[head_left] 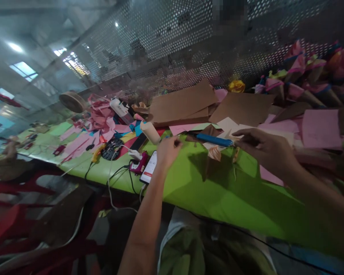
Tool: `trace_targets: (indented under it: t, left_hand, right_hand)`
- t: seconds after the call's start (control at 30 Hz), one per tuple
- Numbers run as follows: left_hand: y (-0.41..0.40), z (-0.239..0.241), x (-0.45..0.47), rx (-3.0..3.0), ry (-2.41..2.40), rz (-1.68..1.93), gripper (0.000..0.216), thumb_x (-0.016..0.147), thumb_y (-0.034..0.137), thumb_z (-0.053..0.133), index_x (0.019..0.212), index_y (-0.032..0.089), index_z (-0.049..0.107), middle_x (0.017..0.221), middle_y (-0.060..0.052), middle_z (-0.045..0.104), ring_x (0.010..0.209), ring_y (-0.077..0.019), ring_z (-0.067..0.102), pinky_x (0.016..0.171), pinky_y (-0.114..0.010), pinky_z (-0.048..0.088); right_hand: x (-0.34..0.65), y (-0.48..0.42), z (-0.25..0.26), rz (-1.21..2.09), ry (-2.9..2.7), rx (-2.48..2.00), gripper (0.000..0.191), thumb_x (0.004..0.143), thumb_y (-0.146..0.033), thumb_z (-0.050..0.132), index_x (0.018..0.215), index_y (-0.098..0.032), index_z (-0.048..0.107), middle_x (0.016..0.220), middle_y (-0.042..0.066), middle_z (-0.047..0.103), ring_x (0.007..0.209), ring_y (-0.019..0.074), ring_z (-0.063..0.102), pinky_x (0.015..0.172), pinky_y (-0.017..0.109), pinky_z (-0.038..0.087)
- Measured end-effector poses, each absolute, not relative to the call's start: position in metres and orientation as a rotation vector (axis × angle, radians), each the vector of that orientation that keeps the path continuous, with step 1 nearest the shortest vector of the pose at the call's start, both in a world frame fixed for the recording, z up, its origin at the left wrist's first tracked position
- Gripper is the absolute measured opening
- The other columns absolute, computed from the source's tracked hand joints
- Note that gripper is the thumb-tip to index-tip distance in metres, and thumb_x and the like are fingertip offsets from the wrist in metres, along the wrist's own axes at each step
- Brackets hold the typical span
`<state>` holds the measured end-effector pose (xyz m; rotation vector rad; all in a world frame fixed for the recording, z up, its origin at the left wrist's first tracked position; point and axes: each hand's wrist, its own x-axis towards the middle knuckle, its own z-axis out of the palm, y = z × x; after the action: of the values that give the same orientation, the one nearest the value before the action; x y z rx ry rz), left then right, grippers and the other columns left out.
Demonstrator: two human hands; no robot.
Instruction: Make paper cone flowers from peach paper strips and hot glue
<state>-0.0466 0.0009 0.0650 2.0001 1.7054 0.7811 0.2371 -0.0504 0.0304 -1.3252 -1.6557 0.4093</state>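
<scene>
My left hand [167, 151] hovers over the green table [206, 191], fingers curled in a loose fist beside a phone [149, 167]; what it pinches, if anything, is too small to name. My right hand [262, 147] reaches over paper scraps, fingers bent and partly spread, close to a blue cutter [214, 139] and a small folded brown paper piece [215, 153]. Nothing is plainly held in it.
Brown card sheets [186, 102] and pink paper [321, 128] lie at the back. Paper cones [304, 88] are stacked far right. A glue gun [139, 162] with cables, a roll [150, 131] and pink scraps [100, 118] sit left. A perforated metal wall [174, 46] stands behind.
</scene>
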Motion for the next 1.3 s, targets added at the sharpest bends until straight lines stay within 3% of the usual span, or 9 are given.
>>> trace_targets:
  t: [0.1,0.17,0.3,0.43,0.5,0.67,0.9,1.1,1.3]
  left_hand:
    - [-0.024,0.060,-0.027,2.192,1.743,0.390,0.033,0.093,0.050,0.063,0.082,0.019,0.071,0.086,-0.008,0.073,0.084,-0.0250,0.066,0.078,-0.035,0.046]
    - [-0.042,0.054,-0.007,2.304,1.747,0.184,0.044,0.089,0.061,0.063,0.092,0.018,0.071,0.095,-0.012,0.073,0.095,-0.0295,0.067,0.084,-0.038,0.048]
    - [-0.059,0.035,0.016,2.344,1.784,0.049,0.056,0.076,0.054,0.080,0.112,0.015,0.063,0.113,-0.016,0.071,0.109,-0.0343,0.065,0.089,-0.042,0.048]
    - [-0.053,0.020,0.007,2.195,1.708,0.266,0.029,0.085,0.035,0.073,0.105,0.016,0.063,0.110,-0.013,0.071,0.105,-0.0300,0.065,0.088,-0.040,0.046]
    - [-0.048,0.015,-0.002,1.948,1.580,0.523,0.022,0.086,0.037,0.070,0.095,0.017,0.064,0.099,-0.008,0.071,0.093,-0.0250,0.064,0.083,-0.036,0.045]
    - [-0.044,0.014,-0.014,1.239,1.068,1.024,0.050,0.068,0.060,0.082,0.089,0.016,0.070,0.081,-0.004,0.070,0.080,-0.0173,0.061,0.079,-0.031,0.044]
    - [-0.048,0.021,-0.007,1.051,0.970,1.136,0.056,0.046,0.053,0.097,0.084,0.017,0.074,0.076,-0.003,0.073,0.074,-0.0160,0.062,0.078,-0.032,0.047]
    - [-0.043,0.017,-0.003,1.077,1.046,1.178,0.042,0.049,0.036,0.097,0.074,0.017,0.069,0.075,-0.001,0.070,0.075,-0.0155,0.063,0.081,-0.033,0.048]
    - [-0.041,0.012,0.003,1.159,1.136,1.206,0.039,0.055,0.035,0.092,0.081,0.018,0.067,0.078,0.001,0.069,0.072,-0.0127,0.058,0.072,-0.028,0.046]
  right_hand:
    - [0.235,-0.050,0.027,0.373,-1.753,-1.289,0.026,0.087,-0.039,0.062,0.100,-0.022,0.076,0.076,0.005,0.076,0.063,0.0203,0.067,0.055,0.028,0.046]
    - [0.233,-0.049,0.026,0.363,-1.782,-1.268,0.027,0.086,-0.038,0.061,0.100,-0.021,0.077,0.078,0.006,0.077,0.065,0.0215,0.069,0.057,0.029,0.047]
    - [0.234,-0.048,0.027,0.349,-1.786,-1.270,0.027,0.087,-0.036,0.060,0.100,-0.019,0.076,0.084,0.008,0.078,0.069,0.0222,0.071,0.061,0.029,0.048]
    - [0.234,-0.048,0.029,0.359,-1.775,-1.266,0.027,0.088,-0.036,0.060,0.101,-0.019,0.077,0.081,0.007,0.077,0.068,0.0211,0.070,0.060,0.028,0.047]
    - [0.234,-0.048,0.030,0.352,-1.761,-1.268,0.028,0.088,-0.036,0.060,0.102,-0.020,0.077,0.079,0.007,0.076,0.067,0.0208,0.069,0.060,0.028,0.047]
    - [0.234,-0.048,0.032,0.352,-1.714,-1.288,0.031,0.086,-0.038,0.060,0.103,-0.019,0.077,0.079,0.007,0.077,0.067,0.0220,0.069,0.059,0.029,0.048]
    - [0.233,-0.047,0.031,0.365,-1.764,-1.307,0.034,0.088,-0.039,0.055,0.104,-0.019,0.077,0.082,0.008,0.079,0.061,0.0204,0.066,0.055,0.028,0.046]
    - [0.233,-0.047,0.031,0.341,-1.789,-1.297,0.032,0.089,-0.037,0.056,0.103,-0.019,0.077,0.084,0.008,0.080,0.063,0.0213,0.068,0.056,0.028,0.046]
    - [0.234,-0.045,0.027,0.328,-1.780,-1.301,0.031,0.087,-0.037,0.056,0.102,-0.020,0.077,0.087,0.008,0.080,0.066,0.0223,0.069,0.057,0.030,0.048]
